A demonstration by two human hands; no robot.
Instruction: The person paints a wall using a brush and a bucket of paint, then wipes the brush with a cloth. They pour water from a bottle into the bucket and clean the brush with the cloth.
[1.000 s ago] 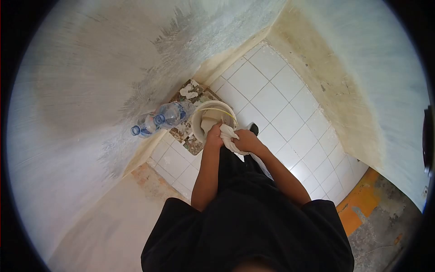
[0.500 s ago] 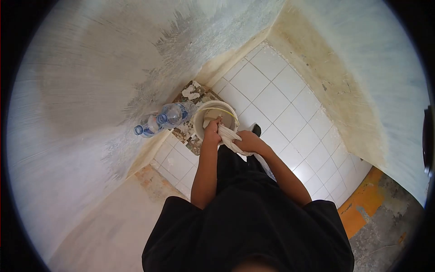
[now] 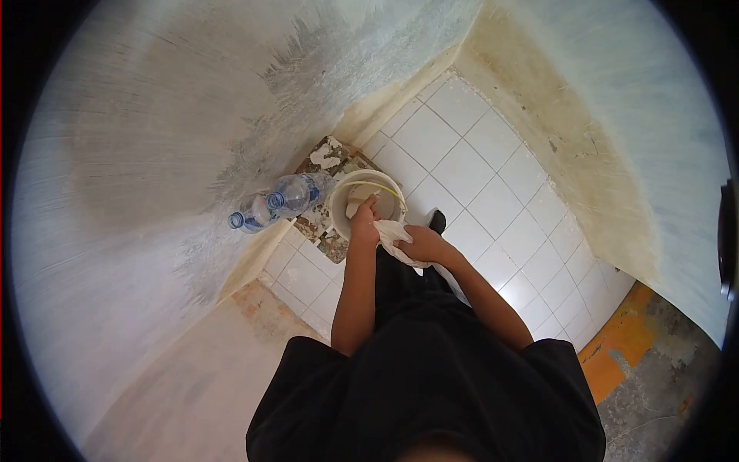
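Note:
A white cloth or bag (image 3: 391, 232) is stretched between my two hands, in front of the near rim of a white bucket (image 3: 336, 209). My left hand (image 3: 365, 219) is closed at the cloth's left end, partly over the bucket's rim. On the right, my right hand (image 3: 423, 245) grips the bunched cloth, and more of it hangs down below that hand. Inside the bucket lies pale material, and a thin yellowish handle (image 3: 373, 185) crosses its opening.
Two clear plastic bottles (image 3: 299, 194) lie left of the bucket on a stained, paint-spattered board (image 3: 332, 248). White floor tiles (image 3: 462, 173) spread to the right. Patchy walls (image 3: 570, 115) meet in a corner ahead. A dark shoe tip (image 3: 438, 222) shows beside my right hand.
My left hand has shifted slightly right. The cloth between my hands looks shorter and more bunched. The bucket and bottles have stayed where they were.

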